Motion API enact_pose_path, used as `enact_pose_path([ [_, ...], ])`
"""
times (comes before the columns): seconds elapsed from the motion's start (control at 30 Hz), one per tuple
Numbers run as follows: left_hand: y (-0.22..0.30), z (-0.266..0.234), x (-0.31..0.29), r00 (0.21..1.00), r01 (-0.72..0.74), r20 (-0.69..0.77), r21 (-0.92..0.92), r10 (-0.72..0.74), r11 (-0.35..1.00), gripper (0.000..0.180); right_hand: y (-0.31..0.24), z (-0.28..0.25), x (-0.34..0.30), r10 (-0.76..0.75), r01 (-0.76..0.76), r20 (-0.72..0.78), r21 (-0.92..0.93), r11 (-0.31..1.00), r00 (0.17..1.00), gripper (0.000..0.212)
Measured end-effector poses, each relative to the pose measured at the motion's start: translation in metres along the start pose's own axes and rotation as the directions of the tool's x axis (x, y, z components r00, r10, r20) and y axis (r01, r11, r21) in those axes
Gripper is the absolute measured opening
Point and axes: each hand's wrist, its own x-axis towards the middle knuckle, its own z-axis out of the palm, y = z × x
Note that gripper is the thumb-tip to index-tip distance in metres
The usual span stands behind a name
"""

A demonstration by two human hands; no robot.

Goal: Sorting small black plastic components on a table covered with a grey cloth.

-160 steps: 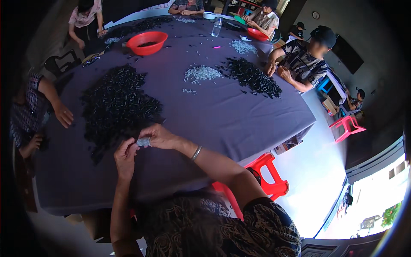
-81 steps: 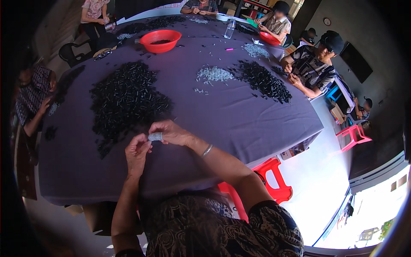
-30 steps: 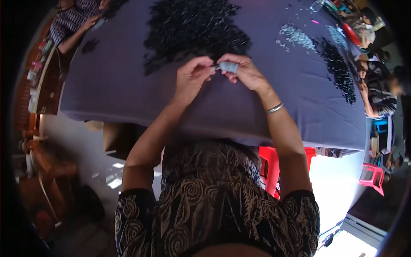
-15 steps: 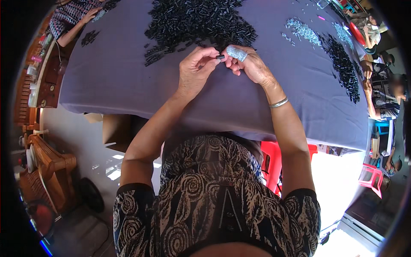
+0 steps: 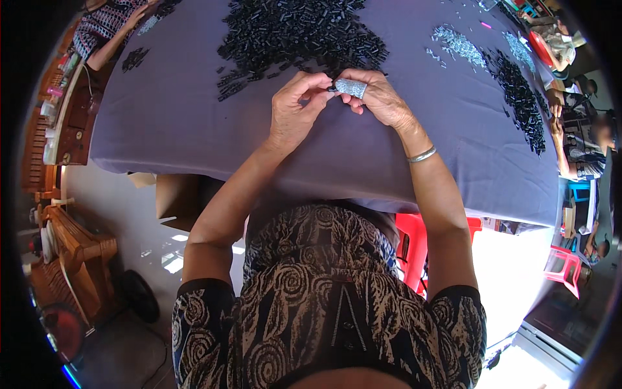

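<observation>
far left of the grip and nearer the wearer stands wooden furniture [image 5: 84, 246], with a cabinet [image 5: 76, 133] beyond it. up and well left of the grip, a co-worker's hand [image 5: 137, 14] rests by a small pale heap [image 5: 149, 26], and a little black cluster [image 5: 135, 59] lies on the cloth [image 5: 175, 123] closer in. a carton [image 5: 178, 198] sits under the table edge, below and left of the grip. the left hand [image 5: 293, 111] pinches a short black piece [image 5: 332, 89] between thumb and forefinger, above the cloth; this is the grip. straight beyond it spreads the big black pile [image 5: 298, 39]. just right of the piece is a grey wrap [image 5: 352, 88] around a digit of the right hand [image 5: 383, 102], whose other fingers curl under; whether they also pinch the piece, i cannot tell. a bracelet [image 5: 422, 154] circles the right wrist. below and right of the grip is a red stool [image 5: 411, 243]. farther right and beyond lie a clear heap [image 5: 459, 47], a pink stick [image 5: 486, 24] and a second black pile [image 5: 520, 100]; a pink stool [image 5: 562, 269] stands farthest right, on the wearer's side.
</observation>
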Motion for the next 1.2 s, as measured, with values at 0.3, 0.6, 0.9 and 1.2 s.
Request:
enact_pose_path([
  [0.3,-0.002,0.003,-0.001,0.997,0.075,0.025,-0.139,-0.072,0.987,0.022,0.0,-0.002,-0.001,-0.027,0.024,-0.044,-0.078,0.997,0.999,0.008],
  [0.6,-0.009,-0.001,-0.003,0.974,0.216,0.093,-0.127,-0.206,0.968,0.016,0.01,-0.004,0.003,-0.128,0.128,0.011,-0.113,0.985,0.992,0.01],
  [0.9,-0.012,-0.001,-0.005,0.952,0.297,0.125,-0.166,-0.279,0.94,0.02,0.004,-0.001,0.0,-0.204,0.19,-0.018,-0.298,0.936,0.979,0.01],
  [1.2,-0.01,-0.006,0.0,0.891,0.451,0.162,-0.414,-0.424,0.791,0.019,-0.007,-0.017,-0.005,-0.304,0.243,-0.2,-0.28,0.929,0.932,0.008],
])
